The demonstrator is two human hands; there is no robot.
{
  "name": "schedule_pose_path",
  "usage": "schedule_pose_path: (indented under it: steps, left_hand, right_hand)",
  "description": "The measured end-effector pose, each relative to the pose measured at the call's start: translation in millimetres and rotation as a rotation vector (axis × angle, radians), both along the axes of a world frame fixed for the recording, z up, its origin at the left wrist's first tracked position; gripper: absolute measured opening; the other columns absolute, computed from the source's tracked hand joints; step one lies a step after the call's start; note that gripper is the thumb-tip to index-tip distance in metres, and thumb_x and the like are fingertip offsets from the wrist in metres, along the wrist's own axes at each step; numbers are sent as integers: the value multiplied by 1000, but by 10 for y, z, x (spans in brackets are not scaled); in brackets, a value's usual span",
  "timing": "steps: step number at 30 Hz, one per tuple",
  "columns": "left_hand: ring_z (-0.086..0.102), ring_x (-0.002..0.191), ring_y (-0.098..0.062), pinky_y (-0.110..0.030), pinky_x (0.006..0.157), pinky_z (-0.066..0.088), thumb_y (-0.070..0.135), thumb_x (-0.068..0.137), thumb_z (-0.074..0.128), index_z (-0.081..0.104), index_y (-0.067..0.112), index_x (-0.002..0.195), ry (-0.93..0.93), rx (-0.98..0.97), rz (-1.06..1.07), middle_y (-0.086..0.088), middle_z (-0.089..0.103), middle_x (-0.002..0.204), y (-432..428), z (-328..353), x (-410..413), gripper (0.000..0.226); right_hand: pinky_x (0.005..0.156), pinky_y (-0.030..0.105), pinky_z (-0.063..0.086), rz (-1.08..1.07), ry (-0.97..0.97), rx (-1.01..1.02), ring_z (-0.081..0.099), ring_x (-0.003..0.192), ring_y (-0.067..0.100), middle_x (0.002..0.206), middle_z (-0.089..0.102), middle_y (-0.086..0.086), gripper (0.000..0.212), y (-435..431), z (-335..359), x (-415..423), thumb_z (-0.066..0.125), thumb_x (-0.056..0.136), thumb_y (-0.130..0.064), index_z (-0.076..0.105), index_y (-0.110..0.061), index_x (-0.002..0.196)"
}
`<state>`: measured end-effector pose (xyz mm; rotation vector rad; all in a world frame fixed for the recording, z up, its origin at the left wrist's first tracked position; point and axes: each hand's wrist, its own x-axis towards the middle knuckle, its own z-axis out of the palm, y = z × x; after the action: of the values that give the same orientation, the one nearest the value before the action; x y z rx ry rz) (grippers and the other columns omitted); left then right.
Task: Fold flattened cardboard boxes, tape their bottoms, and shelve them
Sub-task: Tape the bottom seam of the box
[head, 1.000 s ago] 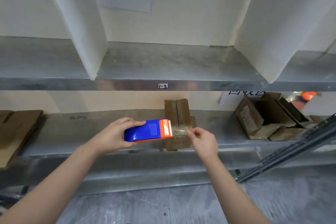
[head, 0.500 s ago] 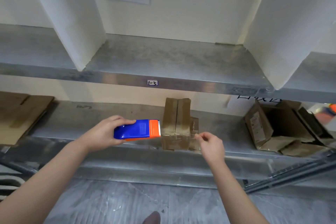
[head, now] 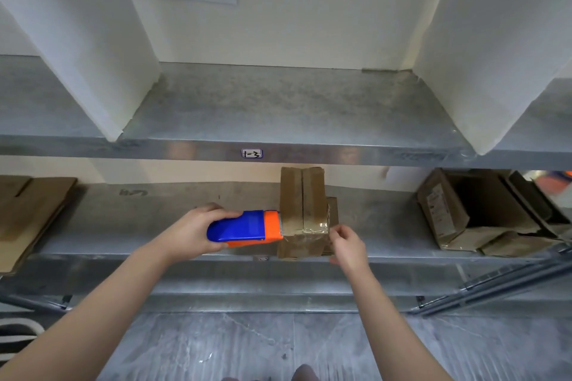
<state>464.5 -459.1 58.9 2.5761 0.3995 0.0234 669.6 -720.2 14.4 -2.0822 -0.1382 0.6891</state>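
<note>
Nearest, the blue-and-orange tape dispenser point(head: 244, 229) is gripped by the left hand point(head: 188, 235), its toothed edge set against the folded cardboard box point(head: 301, 195) — stood on the lower shelf point(head: 139, 219). Clear tape point(head: 306, 228) is laid across the box, its end apparently pinched by the right hand point(head: 348, 244).

Tape dispenser point(head: 244, 227) now against box point(head: 301, 213)

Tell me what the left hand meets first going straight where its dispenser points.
The upright cardboard box: the tape dispenser in the left hand points right, orange end at the box's left edge; contact likely, depth unclear.
</note>
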Motion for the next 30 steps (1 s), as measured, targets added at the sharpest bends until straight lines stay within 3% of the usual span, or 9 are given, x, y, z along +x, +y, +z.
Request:
schedule_pose_path:
  steps: [2, 4, 6, 9, 13, 15, 18, 22, 30]
  left_hand:
    - [51, 99, -1, -6, 83, 34, 27, 74, 81, 53, 36, 134, 0, -2, 9, 18, 49, 108, 14, -12, -4, 67]
    - [51, 100, -2, -9, 84, 35, 27, 74, 81, 53, 36, 134, 2, -5, 5, 15, 50, 109, 3, -15, 2, 67]
    - [51, 101, -3, -13, 85, 36, 28, 74, 80, 52, 37, 134, -2, -4, -1, 15, 50, 110, -20, -20, 17, 67]
    - [52, 102, -5, -13, 86, 37, 28, 74, 81, 53, 38, 133, -8, -8, 5, 14, 52, 110, -22, -44, 18, 67]
    - [51, 100, -1, -7, 83, 35, 28, 74, 81, 53, 37, 133, -19, -11, 1, 16, 51, 108, -30, -66, 19, 66]
    - [51, 101, 0, -6, 83, 36, 28, 73, 81, 53, 38, 133, -23, -19, -8, 17, 51, 109, -46, -84, 29, 66]
    - [50, 104, 1, -5, 85, 35, 30, 73, 81, 51, 42, 132, -34, -24, 1, 14, 54, 113, -46, -120, 19, 67]
    - [49, 108, 2, -8, 89, 37, 36, 70, 78, 44, 54, 125, -44, -67, -3, 16, 54, 115, -12, -96, -110, 67]
    - [48, 108, 2, -8, 88, 37, 28, 73, 82, 45, 51, 130, -45, -94, -10, 23, 51, 114, 64, 15, -238, 72]
  right_hand:
    - [76, 40, 60, -57, 19, 26, 60, 89, 19, 106, 57, -2, 23, -3, -32, -27, 60, 93, -37, 48, -22, 106]
    - [80, 38, 56, -77, -138, 9, 62, 91, 17, 101, 61, -5, 26, -39, -54, -53, 66, 89, -37, 51, -22, 104]
    - [83, 33, 54, -58, -269, 48, 63, 87, 10, 92, 65, -7, 12, -71, -42, -101, 65, 89, -17, 59, -21, 98]
    - [94, 30, 53, 21, -257, 114, 62, 92, 2, 98, 67, -10, 33, -115, 1, -173, 55, 87, 2, 64, -21, 109]
    - [95, 22, 48, 165, -310, 111, 59, 104, 2, 115, 63, -12, 38, -133, 28, -157, 66, 90, -29, 57, -31, 127]
    - [97, 26, 47, 255, -393, 52, 56, 112, 6, 125, 59, -13, 49, -54, 40, -115, 70, 86, -43, 55, -36, 132]
    - [103, 30, 47, 273, -341, 54, 58, 117, 12, 129, 62, -9, 49, 39, 62, -73, 73, 83, -42, 58, -37, 129]
    - [103, 21, 42, 238, -250, 65, 57, 119, 9, 126, 64, -9, 49, 31, 73, -32, 76, 80, -43, 61, -38, 127]
    - [102, 29, 47, 191, -205, 40, 61, 115, 16, 126, 66, -2, 50, 116, 110, -22, 78, 78, -40, 62, -38, 126]
